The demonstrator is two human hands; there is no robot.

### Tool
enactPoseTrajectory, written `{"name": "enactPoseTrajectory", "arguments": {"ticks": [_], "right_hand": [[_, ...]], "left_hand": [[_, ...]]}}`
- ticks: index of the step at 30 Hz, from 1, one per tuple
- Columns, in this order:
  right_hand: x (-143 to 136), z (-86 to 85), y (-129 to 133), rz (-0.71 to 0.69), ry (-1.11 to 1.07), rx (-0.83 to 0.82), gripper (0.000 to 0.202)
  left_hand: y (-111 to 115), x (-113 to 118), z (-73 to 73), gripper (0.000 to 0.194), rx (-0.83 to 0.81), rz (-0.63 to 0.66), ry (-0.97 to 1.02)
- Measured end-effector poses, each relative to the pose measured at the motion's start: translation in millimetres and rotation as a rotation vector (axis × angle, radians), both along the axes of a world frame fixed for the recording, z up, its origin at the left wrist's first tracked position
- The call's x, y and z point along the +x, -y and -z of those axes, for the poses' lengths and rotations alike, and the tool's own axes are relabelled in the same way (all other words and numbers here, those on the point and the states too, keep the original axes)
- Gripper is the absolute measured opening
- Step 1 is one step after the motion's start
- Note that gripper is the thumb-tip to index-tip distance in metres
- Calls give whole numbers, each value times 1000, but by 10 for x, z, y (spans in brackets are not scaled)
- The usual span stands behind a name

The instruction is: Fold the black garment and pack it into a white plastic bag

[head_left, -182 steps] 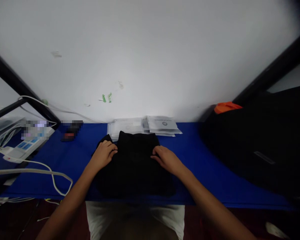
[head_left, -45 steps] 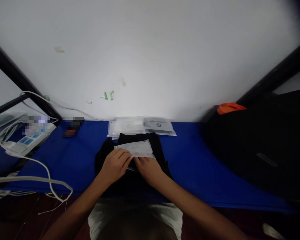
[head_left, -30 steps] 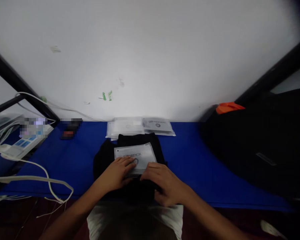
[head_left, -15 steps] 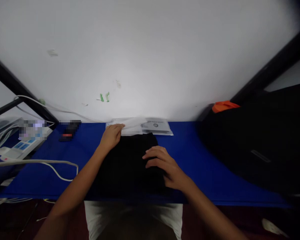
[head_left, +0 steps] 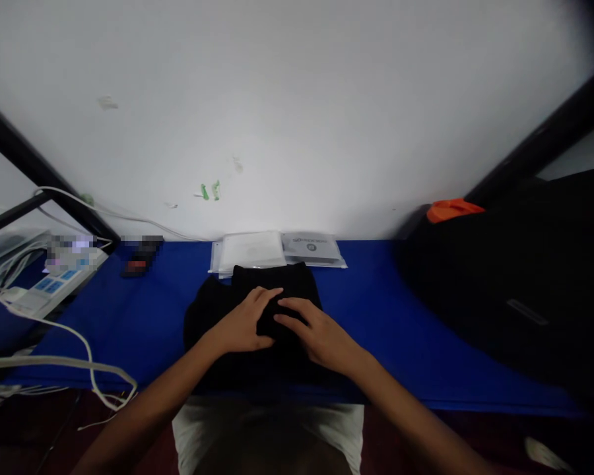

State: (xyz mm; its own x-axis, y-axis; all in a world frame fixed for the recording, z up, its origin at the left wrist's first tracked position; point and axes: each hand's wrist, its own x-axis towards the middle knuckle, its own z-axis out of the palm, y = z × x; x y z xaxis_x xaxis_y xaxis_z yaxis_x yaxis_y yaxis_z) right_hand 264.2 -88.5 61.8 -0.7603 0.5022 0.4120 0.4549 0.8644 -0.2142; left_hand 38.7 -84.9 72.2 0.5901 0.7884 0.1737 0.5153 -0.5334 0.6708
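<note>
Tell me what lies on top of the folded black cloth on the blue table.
Both hands rest flat on the folded black cloth: the left hand and the right hand, fingertips nearly meeting. Nothing else shows on it; what is beneath the palms is hidden.

A white wall (head_left: 297, 99) rises behind the blue table (head_left: 143, 310), seemingly dim-lit.

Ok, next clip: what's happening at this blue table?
A person presses both hands, left hand and right hand, flat on a folded black garment lying on the blue table. Neither hand grips anything. A stack of clear plastic packets lies by the wall beyond the garment, and a white power strip sits far left.
</note>
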Motion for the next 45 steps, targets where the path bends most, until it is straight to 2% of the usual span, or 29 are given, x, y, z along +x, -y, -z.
{"name": "enactPoseTrajectory", "arguments": {"ticks": [3,6,8,12,15,18,20,22,25,27,28,30,31,33,35,39,45], "right_hand": [[52,-9,-13,-1,91,-9,62],[116,-7,-54,-31,131,-11,47],[184,7,-99,-29,80,-37,42],[341,55,-220,52,-99,-132,50],[394,99,-306,94,-159,-174,51],[401,150,-365,92,-181,-211,48],[421,192,-393,97,-199,-236,46],[466,237,-418,105,-203,-256,46],[542,268,-443,120,-218,-253,50],[559,229,-433,117,-260,-246,48],[552,188,-415,108,-276,-256,44],[510,73,-355,69,-250,-313,34],[481,9,-316,49,-203,-349,34],[424,-97,-240,32,-81,-392,45],[387,-150,-193,50,13,-387,46],[385,-126,-248,119,10,-362,26],[364,-135,-539,265,-115,-326,16]], "left_hand": [[0,-148,-44,94,-46,-3,1],[29,-335,-112,92,-47,3,-54],[66,-469,-131,93,-7,-7,-98],[143,-660,-76,90,117,-115,-194],[168,-690,-14,69,172,-188,-264],[179,-741,25,32,154,-244,-181],[197,-842,57,17,121,-342,-65],[226,-974,102,15,100,-511,-35],[281,-1098,148,28,186,-790,-184],[314,-1066,133,41,348,-862,-258],[326,-1019,111,42,426,-825,-266],[331,-892,53,38,500,-611,-257],[321,-828,26,36,483,-465,-259],[276,-726,-9,35,377,-205,-290],[198,-676,-16,33,251,-75,-324],[-9,-680,-2,15,38,-62,-241],[-294,-729,-43,21,-183,-33,-146]]}}
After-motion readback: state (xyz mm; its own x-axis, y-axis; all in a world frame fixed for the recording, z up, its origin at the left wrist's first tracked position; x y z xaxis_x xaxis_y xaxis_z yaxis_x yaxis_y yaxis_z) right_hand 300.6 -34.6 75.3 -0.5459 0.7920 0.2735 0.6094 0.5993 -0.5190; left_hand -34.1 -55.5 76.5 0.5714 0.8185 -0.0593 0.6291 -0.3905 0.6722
